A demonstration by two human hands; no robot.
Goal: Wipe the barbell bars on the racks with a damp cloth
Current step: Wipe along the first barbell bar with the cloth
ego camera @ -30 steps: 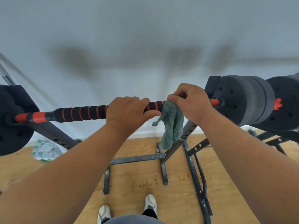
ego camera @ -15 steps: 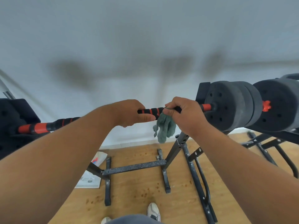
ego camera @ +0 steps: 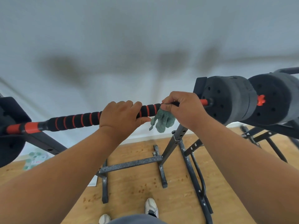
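Left hand (ego camera: 120,115), right hand (ego camera: 182,109): both curled.

Blk/red-striped bar (ego camera: 77,120), green cloth (ego camera: 162,121)

my bar (ego camera: 77,121): black matt foam grip, red rings, glossy red ends | cloth (ego camera: 163,121) in my right hand (ego camera: 184,109): green, fuzzy terry | plates (ego camera: 229,101): black, matt, grainy | rack (ego camera: 129,164): dark speckled metal, scuffed | floor (ego camera: 178,199): smooth light wood, spotted

Barbell bar (ego camera: 77,121) on rack (ego camera: 175,139); plates (ego camera: 229,101) right.
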